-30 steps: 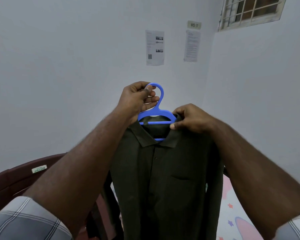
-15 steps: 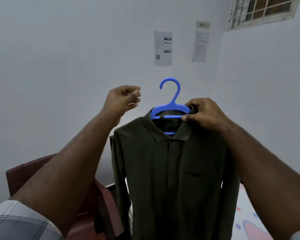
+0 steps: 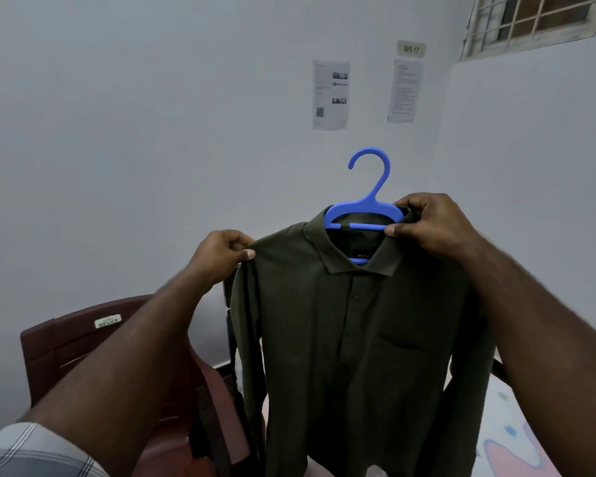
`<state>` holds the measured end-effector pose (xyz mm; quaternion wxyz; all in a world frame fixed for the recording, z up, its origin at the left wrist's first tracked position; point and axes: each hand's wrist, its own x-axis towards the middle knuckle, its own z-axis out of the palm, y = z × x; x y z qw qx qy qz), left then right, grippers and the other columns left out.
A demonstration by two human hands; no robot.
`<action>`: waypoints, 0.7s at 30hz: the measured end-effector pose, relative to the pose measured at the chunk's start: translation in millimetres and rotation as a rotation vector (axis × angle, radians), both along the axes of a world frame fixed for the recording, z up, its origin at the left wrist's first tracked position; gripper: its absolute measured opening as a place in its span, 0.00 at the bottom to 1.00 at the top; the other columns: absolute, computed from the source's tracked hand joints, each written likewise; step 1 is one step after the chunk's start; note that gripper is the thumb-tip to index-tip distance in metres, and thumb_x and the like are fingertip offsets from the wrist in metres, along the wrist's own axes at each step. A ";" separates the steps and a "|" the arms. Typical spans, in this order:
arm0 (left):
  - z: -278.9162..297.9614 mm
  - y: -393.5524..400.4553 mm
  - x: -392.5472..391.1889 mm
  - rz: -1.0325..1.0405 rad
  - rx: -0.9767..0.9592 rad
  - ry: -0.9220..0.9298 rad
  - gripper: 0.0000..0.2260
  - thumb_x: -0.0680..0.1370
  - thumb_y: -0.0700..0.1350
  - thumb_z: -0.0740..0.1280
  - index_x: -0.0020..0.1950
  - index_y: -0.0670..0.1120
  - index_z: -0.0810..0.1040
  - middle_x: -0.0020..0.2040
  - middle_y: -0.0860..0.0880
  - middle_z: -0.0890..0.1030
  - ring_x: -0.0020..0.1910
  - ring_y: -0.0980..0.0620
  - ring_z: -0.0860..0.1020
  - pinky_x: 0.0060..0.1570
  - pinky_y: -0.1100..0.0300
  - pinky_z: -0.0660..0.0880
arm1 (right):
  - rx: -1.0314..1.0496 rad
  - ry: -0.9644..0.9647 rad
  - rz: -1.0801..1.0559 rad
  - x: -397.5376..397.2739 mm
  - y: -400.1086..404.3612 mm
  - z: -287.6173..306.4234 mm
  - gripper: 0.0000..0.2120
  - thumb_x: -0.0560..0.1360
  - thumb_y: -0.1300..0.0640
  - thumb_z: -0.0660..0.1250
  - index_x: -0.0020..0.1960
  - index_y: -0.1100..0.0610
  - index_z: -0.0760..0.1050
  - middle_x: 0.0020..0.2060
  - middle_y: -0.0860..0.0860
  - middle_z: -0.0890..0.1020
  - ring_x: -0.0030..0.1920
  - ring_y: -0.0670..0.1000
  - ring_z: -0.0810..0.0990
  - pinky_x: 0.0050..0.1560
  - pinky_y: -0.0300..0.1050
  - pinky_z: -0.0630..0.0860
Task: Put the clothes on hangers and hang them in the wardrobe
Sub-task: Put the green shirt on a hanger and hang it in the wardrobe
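Right hand (image 3: 430, 223) gripping blue hanger (image 3: 365, 204) and collar; left hand (image 3: 221, 258) pinching olive shirt (image 3: 358, 339) shoulder. Maroon chair (image 3: 69, 342) just below-left; papers (image 3: 331, 94) on wall behind.

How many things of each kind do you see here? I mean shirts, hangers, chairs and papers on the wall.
Shirts: 1, dark green, pinched by the left hand at its shoulder
Hangers: 1, blue, gripped with the collar by the right hand
Chairs: 1, brown
Papers on the wall: 2, one and another
Total: 5
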<state>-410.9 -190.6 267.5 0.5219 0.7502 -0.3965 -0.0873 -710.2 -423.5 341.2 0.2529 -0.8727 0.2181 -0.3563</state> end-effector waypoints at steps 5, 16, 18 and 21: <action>18.8 4.9 3.8 -0.155 -0.007 0.013 0.05 0.77 0.36 0.73 0.46 0.45 0.86 0.39 0.49 0.87 0.37 0.61 0.83 0.35 0.74 0.73 | 0.035 0.030 -0.025 -13.5 -8.0 -5.8 0.11 0.70 0.57 0.78 0.50 0.47 0.83 0.43 0.44 0.85 0.46 0.46 0.83 0.46 0.42 0.76; 85.6 2.8 -1.7 -0.275 -0.012 -0.040 0.04 0.78 0.44 0.72 0.48 0.44 0.85 0.44 0.50 0.84 0.45 0.56 0.80 0.45 0.62 0.75 | 0.080 0.058 -0.005 -26.6 -11.3 -19.1 0.09 0.70 0.56 0.78 0.48 0.48 0.83 0.41 0.46 0.85 0.45 0.48 0.83 0.47 0.46 0.79; 73.3 2.1 -1.8 -0.225 0.201 -0.166 0.04 0.78 0.43 0.72 0.45 0.46 0.86 0.41 0.53 0.85 0.41 0.58 0.79 0.41 0.67 0.73 | 0.089 0.035 -0.006 -25.4 -10.4 -20.8 0.09 0.70 0.57 0.78 0.48 0.48 0.83 0.41 0.46 0.85 0.45 0.48 0.84 0.47 0.45 0.78; 66.4 3.7 0.5 -0.242 0.243 -0.128 0.03 0.78 0.44 0.73 0.46 0.48 0.86 0.46 0.49 0.86 0.46 0.56 0.82 0.48 0.60 0.75 | 0.093 0.023 -0.014 -23.1 -9.1 -24.9 0.09 0.70 0.58 0.77 0.48 0.48 0.83 0.42 0.45 0.85 0.45 0.47 0.84 0.47 0.44 0.78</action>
